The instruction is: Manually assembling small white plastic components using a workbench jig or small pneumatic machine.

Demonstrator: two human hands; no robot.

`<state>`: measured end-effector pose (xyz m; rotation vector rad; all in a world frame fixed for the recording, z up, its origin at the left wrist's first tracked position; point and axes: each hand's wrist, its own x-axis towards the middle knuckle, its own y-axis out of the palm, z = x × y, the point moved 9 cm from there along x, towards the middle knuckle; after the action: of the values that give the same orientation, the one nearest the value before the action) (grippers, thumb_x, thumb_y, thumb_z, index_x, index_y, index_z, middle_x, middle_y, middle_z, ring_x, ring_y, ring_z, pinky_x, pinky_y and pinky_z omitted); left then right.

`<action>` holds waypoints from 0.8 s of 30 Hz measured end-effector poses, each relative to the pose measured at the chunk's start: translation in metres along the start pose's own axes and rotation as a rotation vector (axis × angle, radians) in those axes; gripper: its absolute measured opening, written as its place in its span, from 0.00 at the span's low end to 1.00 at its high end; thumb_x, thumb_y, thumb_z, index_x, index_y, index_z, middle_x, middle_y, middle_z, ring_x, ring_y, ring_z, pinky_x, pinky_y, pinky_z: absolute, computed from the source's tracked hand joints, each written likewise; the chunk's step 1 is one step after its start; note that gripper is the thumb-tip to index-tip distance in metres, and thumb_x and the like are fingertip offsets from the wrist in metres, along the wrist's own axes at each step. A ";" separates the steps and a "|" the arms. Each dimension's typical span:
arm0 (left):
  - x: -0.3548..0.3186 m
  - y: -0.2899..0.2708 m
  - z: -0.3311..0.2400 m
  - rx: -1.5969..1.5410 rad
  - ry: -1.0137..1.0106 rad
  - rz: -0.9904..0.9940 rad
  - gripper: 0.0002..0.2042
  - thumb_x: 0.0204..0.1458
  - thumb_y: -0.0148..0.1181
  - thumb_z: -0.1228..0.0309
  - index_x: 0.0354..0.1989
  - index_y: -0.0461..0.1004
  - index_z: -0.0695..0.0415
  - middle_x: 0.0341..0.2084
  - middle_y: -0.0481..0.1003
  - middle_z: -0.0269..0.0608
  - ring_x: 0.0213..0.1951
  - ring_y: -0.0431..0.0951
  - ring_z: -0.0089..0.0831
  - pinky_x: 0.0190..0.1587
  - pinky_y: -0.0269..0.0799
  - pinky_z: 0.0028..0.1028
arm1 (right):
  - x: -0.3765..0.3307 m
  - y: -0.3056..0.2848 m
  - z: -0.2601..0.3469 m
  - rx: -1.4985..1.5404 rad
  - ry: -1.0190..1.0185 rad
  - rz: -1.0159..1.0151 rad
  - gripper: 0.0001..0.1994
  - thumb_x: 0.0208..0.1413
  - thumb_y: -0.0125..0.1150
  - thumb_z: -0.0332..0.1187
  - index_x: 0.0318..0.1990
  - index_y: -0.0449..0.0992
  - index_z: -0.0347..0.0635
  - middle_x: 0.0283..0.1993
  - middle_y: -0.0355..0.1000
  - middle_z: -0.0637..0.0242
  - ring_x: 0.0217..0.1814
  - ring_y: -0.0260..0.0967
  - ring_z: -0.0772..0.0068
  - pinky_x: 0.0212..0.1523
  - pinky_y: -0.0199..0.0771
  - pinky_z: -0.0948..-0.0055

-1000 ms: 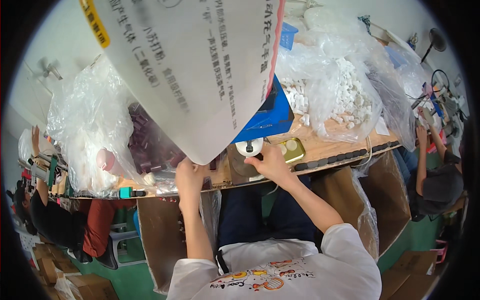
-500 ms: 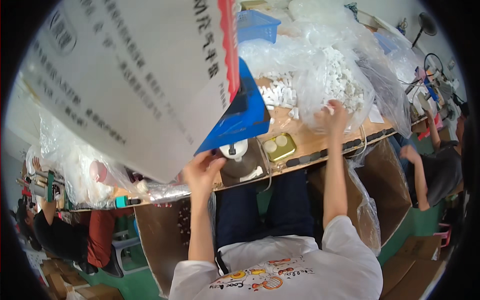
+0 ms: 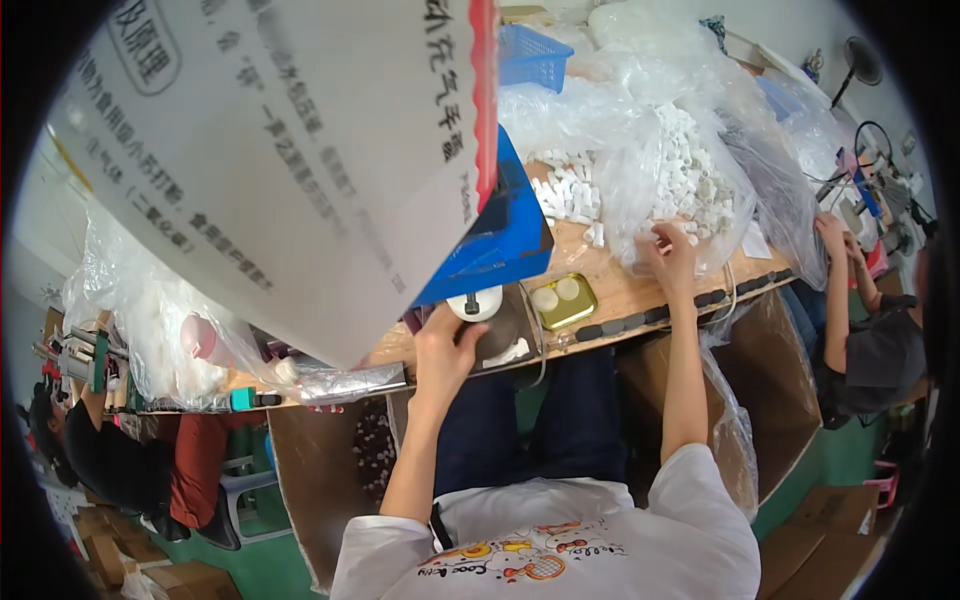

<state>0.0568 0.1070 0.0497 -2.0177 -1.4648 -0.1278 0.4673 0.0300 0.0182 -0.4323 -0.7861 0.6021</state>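
My left hand [image 3: 447,345] is at the white round plate [image 3: 474,303] below a blue bench machine [image 3: 500,235], its fingers curled against the plate's near left edge. Whatever its fingertips hold is hidden. My right hand [image 3: 670,258] is at the near edge of a clear plastic bag, beside a heap of small white plastic pieces [image 3: 690,180]. Its fingers are bent together, and I cannot make out what is between them. More white pieces [image 3: 567,193] lie loose on the wooden table, left of the bag.
A large printed sheet [image 3: 300,170] covers the upper left view. A yellow-green tray [image 3: 566,302] holds two pale round pieces. A blue basket [image 3: 535,60] stands at the back. Open cardboard boxes [image 3: 775,390] flank my legs. Other people work at both sides.
My left hand has moved right and slightly up, over the white plate's near edge. My right hand has drawn slightly down at the bag. The whole view has shifted a little.
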 end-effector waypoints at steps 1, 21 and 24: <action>-0.003 0.000 -0.008 0.086 0.086 -0.011 0.14 0.44 0.69 0.81 0.42 0.79 0.64 0.38 0.80 0.50 0.42 0.79 0.50 0.42 0.74 0.38 | -0.002 0.001 0.013 0.006 -0.005 0.004 0.08 0.52 0.64 0.27 0.40 0.79 0.38 0.35 0.76 0.59 0.35 0.75 0.60 0.37 0.74 0.66; -0.008 -0.001 -0.001 -0.005 -0.041 -0.125 0.12 0.45 0.72 0.79 0.40 0.82 0.63 0.38 0.81 0.49 0.41 0.82 0.44 0.42 0.75 0.34 | -0.096 0.075 0.238 0.673 -0.244 0.422 0.13 0.51 0.64 0.21 0.46 0.79 0.35 0.44 0.76 0.56 0.43 0.75 0.54 0.45 0.75 0.64; -0.009 -0.002 -0.002 0.080 0.032 -0.159 0.12 0.44 0.71 0.80 0.40 0.81 0.63 0.36 0.81 0.49 0.39 0.82 0.44 0.41 0.75 0.34 | -0.103 0.067 0.266 0.587 -0.577 0.344 0.12 0.51 0.62 0.19 0.43 0.79 0.35 0.45 0.75 0.58 0.46 0.74 0.54 0.46 0.74 0.63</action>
<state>0.0522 0.0986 0.0484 -1.8269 -1.5843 -0.1642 0.1849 0.0504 0.0953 0.1694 -1.0358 1.2679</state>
